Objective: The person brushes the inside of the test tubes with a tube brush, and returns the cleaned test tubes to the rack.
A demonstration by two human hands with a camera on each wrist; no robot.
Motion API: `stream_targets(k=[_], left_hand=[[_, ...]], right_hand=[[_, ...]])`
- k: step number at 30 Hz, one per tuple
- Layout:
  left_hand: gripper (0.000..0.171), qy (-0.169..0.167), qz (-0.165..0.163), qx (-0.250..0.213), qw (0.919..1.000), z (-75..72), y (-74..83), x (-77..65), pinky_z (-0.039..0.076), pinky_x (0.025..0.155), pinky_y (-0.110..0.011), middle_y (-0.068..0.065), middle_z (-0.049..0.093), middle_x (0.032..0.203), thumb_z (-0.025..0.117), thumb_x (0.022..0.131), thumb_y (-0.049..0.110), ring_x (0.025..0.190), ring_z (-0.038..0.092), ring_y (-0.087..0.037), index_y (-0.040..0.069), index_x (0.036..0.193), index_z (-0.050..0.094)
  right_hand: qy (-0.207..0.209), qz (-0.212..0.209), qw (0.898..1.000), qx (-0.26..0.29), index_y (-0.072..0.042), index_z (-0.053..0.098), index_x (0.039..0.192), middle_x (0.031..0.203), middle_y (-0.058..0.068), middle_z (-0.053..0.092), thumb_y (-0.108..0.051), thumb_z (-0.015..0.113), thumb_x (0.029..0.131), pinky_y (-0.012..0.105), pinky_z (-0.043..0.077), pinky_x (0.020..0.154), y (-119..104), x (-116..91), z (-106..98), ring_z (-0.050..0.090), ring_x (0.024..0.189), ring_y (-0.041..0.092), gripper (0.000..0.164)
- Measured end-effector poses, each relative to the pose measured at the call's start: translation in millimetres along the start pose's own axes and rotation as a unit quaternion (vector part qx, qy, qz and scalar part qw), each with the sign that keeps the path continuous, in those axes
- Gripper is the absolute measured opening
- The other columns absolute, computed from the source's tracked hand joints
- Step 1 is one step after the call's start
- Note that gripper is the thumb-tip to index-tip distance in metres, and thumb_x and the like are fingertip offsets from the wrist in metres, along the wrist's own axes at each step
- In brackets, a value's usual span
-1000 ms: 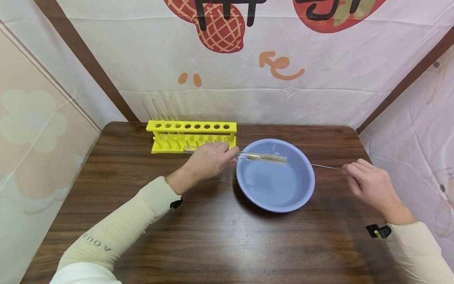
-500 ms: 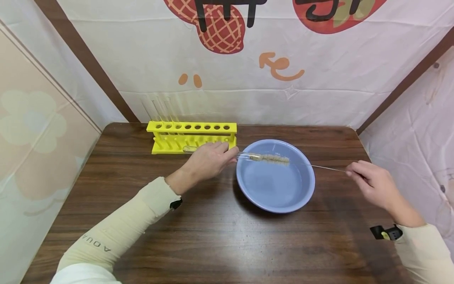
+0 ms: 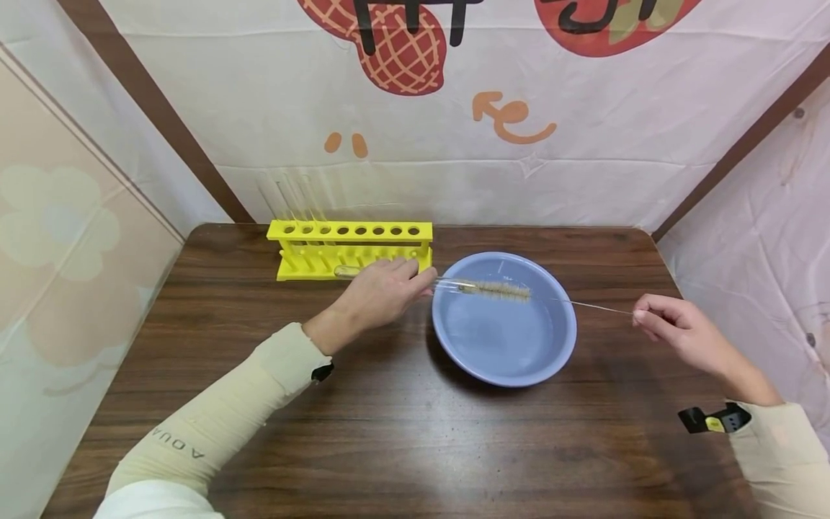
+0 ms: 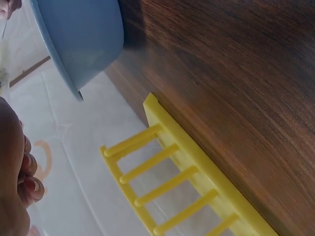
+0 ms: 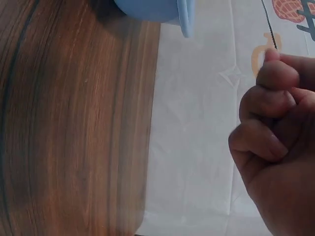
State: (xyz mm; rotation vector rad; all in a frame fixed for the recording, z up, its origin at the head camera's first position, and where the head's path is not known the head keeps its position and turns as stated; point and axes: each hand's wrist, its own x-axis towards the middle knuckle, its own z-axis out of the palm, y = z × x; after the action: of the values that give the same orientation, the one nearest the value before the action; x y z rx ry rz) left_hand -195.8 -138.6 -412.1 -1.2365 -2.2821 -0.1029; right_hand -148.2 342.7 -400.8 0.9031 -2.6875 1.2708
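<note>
My left hand grips a clear glass test tube, held nearly level with its rounded end to the left and its mouth over the basin. Partly inside the mouth sits the bristle head of a test tube brush; most of the bristles show outside. My right hand pinches the brush's thin wire handle between thumb and fingertips, right of the basin. In the right wrist view the other fingers of the right hand are curled. The left wrist view shows the left hand only in part.
Below the brush stands a blue basin with water in it. Behind the left hand, a yellow test tube rack holds several clear tubes at its left end. A patterned cloth wall rises at the table's back edge.
My right hand has moved slightly right, drawing the brush a little further out of the test tube. The left hand and tube have stayed in place.
</note>
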Motion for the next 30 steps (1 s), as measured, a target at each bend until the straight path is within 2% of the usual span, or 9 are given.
stream_targets(k=[3, 5, 7, 8, 11, 15, 20, 23, 30], left_hand=[[0.029, 0.004, 0.002, -0.005, 1.0000, 0.8, -1.3, 0.5, 0.041, 0.049, -0.030, -0.006, 0.052, 0.076, 0.048, 0.109, 0.034, 0.060, 0.053, -0.022, 0.006, 0.108, 0.058], [0.038, 0.005, 0.002, -0.008, 1.0000, 0.7, -1.9, 1.3, 0.042, 0.049, -0.030, -0.006, 0.053, 0.075, 0.036, 0.111, 0.037, 0.060, 0.054, -0.021, 0.006, 0.107, 0.058], [0.044, 0.008, 0.001, -0.008, 0.9999, 0.4, -2.1, 2.2, 0.044, 0.049, -0.030, -0.006, 0.054, 0.076, 0.029, 0.112, 0.038, 0.060, 0.055, -0.022, 0.005, 0.106, 0.058], [0.046, 0.009, 0.001, -0.007, 0.9999, 0.1, -2.0, 2.8, 0.044, 0.049, -0.031, -0.006, 0.054, 0.076, 0.026, 0.112, 0.038, 0.060, 0.055, -0.022, 0.005, 0.106, 0.058], [0.051, 0.010, 0.001, -0.003, 0.9999, -1.3, -1.0, 4.0, 0.045, 0.048, -0.032, -0.006, 0.054, 0.075, 0.020, 0.112, 0.039, 0.060, 0.056, -0.023, 0.005, 0.106, 0.058], [0.048, 0.012, 0.002, 0.004, 0.9999, -2.5, 1.0, 5.5, 0.045, 0.047, -0.033, -0.006, 0.053, 0.075, 0.024, 0.113, 0.037, 0.060, 0.056, -0.023, 0.005, 0.106, 0.058], [0.026, 0.011, 0.005, 0.004, 0.9999, -3.4, 3.4, 8.2, 0.044, 0.046, -0.033, -0.006, 0.051, 0.075, 0.051, 0.108, 0.029, 0.059, 0.055, -0.023, 0.004, 0.106, 0.057], [0.023, 0.006, 0.004, 0.004, 1.0000, -4.2, 4.7, 9.6, 0.044, 0.046, -0.033, -0.006, 0.052, 0.075, 0.064, 0.101, 0.026, 0.059, 0.056, -0.024, 0.005, 0.105, 0.057], [0.021, -0.001, 0.002, 0.004, 1.0000, -2.0, 7.2, 12.9, 0.044, 0.046, -0.032, -0.005, 0.052, 0.074, 0.062, 0.102, 0.026, 0.060, 0.056, -0.023, 0.006, 0.103, 0.056]], right_hand=[[0.039, -0.015, 0.995, -0.087, -0.018, 0.063, 0.085, 0.066, -0.007, 0.053, 0.013, 0.065, 0.091, 0.021, 0.033, 0.046, -1.0, -0.1, 4.6, 0.040, 0.050, 0.003, 0.032], [0.063, -0.043, 0.985, -0.156, -0.018, 0.065, 0.085, 0.069, -0.010, 0.058, 0.007, 0.069, 0.091, 0.019, 0.035, 0.049, -0.8, 1.3, 6.8, 0.043, 0.052, 0.001, 0.026], [0.091, -0.089, 0.968, -0.218, -0.015, 0.067, 0.085, 0.070, -0.008, 0.061, -0.008, 0.066, 0.099, 0.021, 0.037, 0.051, -0.2, 3.9, 8.3, 0.046, 0.054, 0.003, 0.016], [0.107, -0.112, 0.957, -0.245, -0.013, 0.067, 0.085, 0.071, -0.006, 0.063, -0.015, 0.063, 0.102, 0.024, 0.039, 0.051, -0.2, 5.4, 9.1, 0.048, 0.054, 0.006, 0.018], [0.152, -0.167, 0.924, -0.309, -0.009, 0.069, 0.085, 0.072, 0.002, 0.066, -0.037, 0.049, 0.108, 0.035, 0.044, 0.051, -1.0, 9.5, 11.3, 0.056, 0.057, 0.016, 0.042], [0.187, -0.209, 0.894, -0.349, -0.004, 0.069, 0.085, 0.072, 0.007, 0.068, -0.032, 0.048, 0.109, 0.044, 0.046, 0.049, -5.6, 13.7, 14.4, 0.060, 0.060, 0.023, 0.043], [0.211, -0.240, 0.878, -0.356, -0.001, 0.068, 0.084, 0.071, 0.010, 0.068, -0.022, 0.052, 0.106, 0.043, 0.045, 0.047, -12.7, 19.5, 18.1, 0.059, 0.058, 0.025, 0.034], [0.218, -0.253, 0.873, -0.355, 0.000, 0.068, 0.083, 0.070, 0.011, 0.068, -0.018, 0.053, 0.104, 0.044, 0.043, 0.045, -16.3, 23.1, 20.3, 0.058, 0.056, 0.027, 0.032], [0.220, -0.269, 0.868, -0.356, -0.001, 0.068, 0.083, 0.069, 0.010, 0.066, -0.012, 0.053, 0.100, 0.040, 0.037, 0.041, -21.1, 30.2, 25.6, 0.054, 0.054, 0.027, 0.025]])
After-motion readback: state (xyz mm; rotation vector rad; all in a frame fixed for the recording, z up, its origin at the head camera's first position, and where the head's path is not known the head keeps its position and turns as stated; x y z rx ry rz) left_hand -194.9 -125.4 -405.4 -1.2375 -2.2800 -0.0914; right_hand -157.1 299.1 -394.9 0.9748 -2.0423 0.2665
